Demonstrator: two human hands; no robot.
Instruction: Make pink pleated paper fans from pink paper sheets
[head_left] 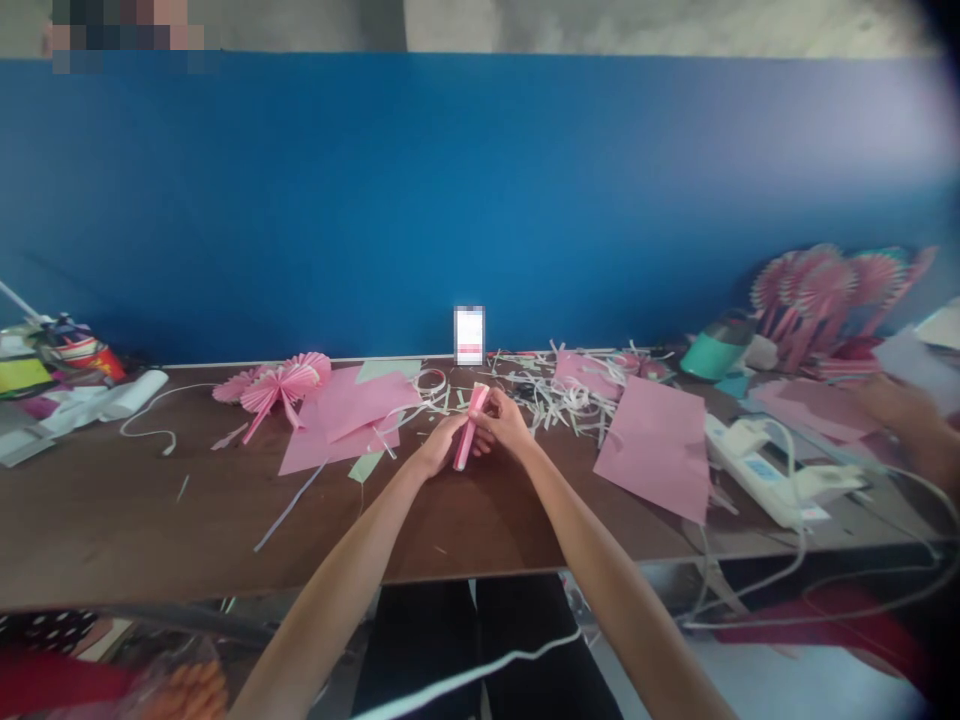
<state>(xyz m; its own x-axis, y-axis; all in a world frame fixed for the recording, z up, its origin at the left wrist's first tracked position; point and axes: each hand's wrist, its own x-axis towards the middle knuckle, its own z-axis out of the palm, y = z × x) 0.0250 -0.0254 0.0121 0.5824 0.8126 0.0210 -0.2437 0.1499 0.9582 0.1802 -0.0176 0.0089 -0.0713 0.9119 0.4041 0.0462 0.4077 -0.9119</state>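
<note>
A narrow folded pink paper strip (pixel 469 432), pale at its upper end, stands tilted over the table. My left hand (pixel 442 446) is closed on its left side near the middle. Fingers of my right hand (pixel 504 420) pinch it from the right, close to the top. Some of the right fingertips are hidden behind the paper. Flat pink sheets (pixel 352 405) lie to the left of my hands, with finished pink pleated paper fans (pixel 281 385) beside them. Another pink sheet (pixel 660 440) lies to the right.
White paper scraps (pixel 574 400) are heaped behind my right hand. A phone (pixel 470 335) leans against the blue partition (pixel 480 200). On the right are a power strip (pixel 761 475) with cables, a teal container (pixel 716 348), several upright fans (pixel 825 290) and another person's hand (pixel 904 410).
</note>
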